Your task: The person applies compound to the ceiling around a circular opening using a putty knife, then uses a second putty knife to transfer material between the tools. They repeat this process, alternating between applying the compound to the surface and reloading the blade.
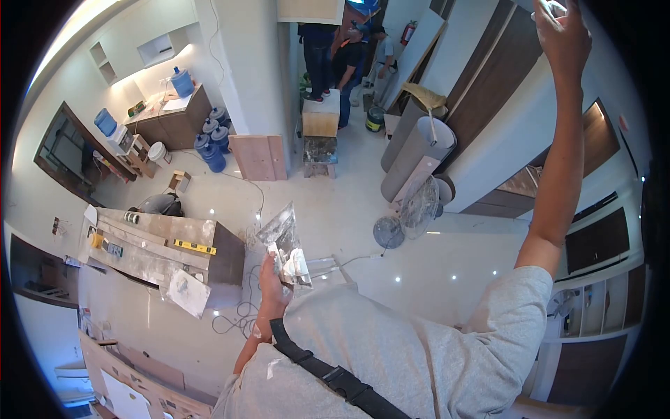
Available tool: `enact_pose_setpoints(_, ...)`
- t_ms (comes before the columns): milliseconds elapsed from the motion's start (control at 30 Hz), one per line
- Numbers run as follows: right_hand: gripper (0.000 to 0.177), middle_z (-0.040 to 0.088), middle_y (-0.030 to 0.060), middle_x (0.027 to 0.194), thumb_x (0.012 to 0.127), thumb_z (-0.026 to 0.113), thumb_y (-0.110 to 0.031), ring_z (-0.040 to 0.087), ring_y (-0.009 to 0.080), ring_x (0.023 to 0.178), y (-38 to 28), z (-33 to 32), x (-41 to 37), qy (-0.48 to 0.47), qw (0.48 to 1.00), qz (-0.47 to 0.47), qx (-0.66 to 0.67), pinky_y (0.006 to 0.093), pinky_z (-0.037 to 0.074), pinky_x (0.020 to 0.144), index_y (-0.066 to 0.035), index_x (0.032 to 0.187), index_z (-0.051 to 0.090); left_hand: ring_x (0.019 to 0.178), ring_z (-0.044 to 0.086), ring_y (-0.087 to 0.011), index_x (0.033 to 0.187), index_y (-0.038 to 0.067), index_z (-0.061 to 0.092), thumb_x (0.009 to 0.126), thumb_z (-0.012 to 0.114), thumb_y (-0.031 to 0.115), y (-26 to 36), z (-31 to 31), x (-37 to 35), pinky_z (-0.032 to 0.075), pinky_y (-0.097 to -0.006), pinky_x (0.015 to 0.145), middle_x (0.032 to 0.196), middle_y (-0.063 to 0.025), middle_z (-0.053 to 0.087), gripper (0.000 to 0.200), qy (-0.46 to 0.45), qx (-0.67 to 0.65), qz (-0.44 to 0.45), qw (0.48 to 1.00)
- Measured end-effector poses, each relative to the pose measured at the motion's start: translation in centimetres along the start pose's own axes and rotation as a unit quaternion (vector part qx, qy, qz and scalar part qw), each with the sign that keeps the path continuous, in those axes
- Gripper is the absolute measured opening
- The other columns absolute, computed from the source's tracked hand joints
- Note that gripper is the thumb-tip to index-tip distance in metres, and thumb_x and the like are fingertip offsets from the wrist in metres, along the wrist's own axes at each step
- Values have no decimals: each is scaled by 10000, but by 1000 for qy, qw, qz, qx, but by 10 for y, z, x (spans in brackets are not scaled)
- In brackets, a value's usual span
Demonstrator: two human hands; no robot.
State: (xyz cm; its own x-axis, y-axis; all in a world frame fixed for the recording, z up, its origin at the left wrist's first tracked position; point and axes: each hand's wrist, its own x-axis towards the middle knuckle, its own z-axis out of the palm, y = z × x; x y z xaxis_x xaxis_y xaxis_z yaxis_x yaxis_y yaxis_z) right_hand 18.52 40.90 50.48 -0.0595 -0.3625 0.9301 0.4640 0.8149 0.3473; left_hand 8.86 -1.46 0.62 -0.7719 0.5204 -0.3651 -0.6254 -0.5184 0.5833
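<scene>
My left hand [274, 285] is closed around a wide putty knife [281, 227], held in front of my chest with its blade pointing up and away. White putty [296, 265] lies in a thick lump near the hand, and the blade is smeared with it. My right hand [562, 36] is raised high at the top right, its arm stretched out. Its fingers are bent around something whitish, mostly cut off by the picture's edge, so its kind does not show.
A dusty workbench [150, 241] at left bears a yellow spirit level [195, 246]. Floor fans [419, 206] and large grey rolls [422, 150] stand to the right. Several blue water jugs [209, 152] stand behind. Cables [241, 318] lie on the floor. People [345, 63] are at the back.
</scene>
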Motion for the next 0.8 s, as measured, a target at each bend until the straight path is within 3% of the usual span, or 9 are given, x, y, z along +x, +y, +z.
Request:
enact_pose_setpoints(67,849,398,28,482,759,563,55,373,101,427,-4,-5,2,-25,999,22,-8,310,387,470,-165,1521,259,1014,632,-222,1246,42,508,974,479,223,-1,-3,3,527,-366,868,1138,-71,616,328,0,-5,4,1000)
enact_pose_setpoints(133,337,523,80,590,794,621,-356,503,209,544,-7,-8,7,-59,991,94,76,404,428,559,-91,973,513,1012,631,-220,1246,41,508,974,478,221,-1,-3,4,527,-365,866,1137,-70,616,327,0,-9,3,1000)
enact_pose_setpoints(167,521,585,105,644,811,649,-562,568,263,602,-8,-9,9,-76,982,129,118,451,449,604,-54,698,640,1010,631,-218,1243,43,509,974,478,220,-1,-3,4,526,-364,865,1136,-69,616,324,5,-7,0,1000)
enact_pose_setpoints(267,513,625,160,667,820,653,-527,605,278,615,12,12,-1,20,998,37,44,430,470,637,-24,720,648,1005,631,-215,1235,48,514,974,481,220,2,-1,4,524,-362,859,1135,-67,615,314,18,2,-6,1000)
enact_pose_setpoints(300,343,554,116,605,802,624,-335,531,219,551,38,19,-1,-68,978,67,183,391,443,580,-70,989,512,1003,631,-213,1231,50,515,973,483,222,2,-1,4,523,-360,857,1133,-65,614,311,21,7,-7,1000)
enact_pose_setpoints(400,852,418,31,480,767,569,44,392,106,422,95,33,4,-196,862,108,455,315,388,466,-154,1526,235,1006,626,-212,1221,55,518,971,491,226,4,2,4,518,-358,859,1131,-62,609,304,15,6,-9,1000)
enact_pose_setpoints(500,852,440,45,476,765,581,26,416,116,416,59,29,-1,-104,922,115,355,321,396,468,-135,1524,230,1016,618,-213,1222,59,515,966,504,230,-5,-18,14,512,-360,866,1132,-60,601,308,23,5,-12,1000)
enact_pose_setpoints(567,849,453,56,476,761,590,13,434,124,414,-46,-13,23,-65,982,160,80,323,405,473,-120,1520,235,1023,612,-214,1226,63,513,962,513,233,-3,-20,15,509,-364,872,1135,-61,596,314,31,7,-15,999)
enact_pose_setpoints(800,853,457,69,476,744,596,1,467,154,427,-38,-5,21,-44,992,103,53,314,420,488,-104,1514,246,1038,608,-218,1226,67,515,954,527,244,5,1,2,500,-372,893,1149,-63,592,325,45,24,-26,998)
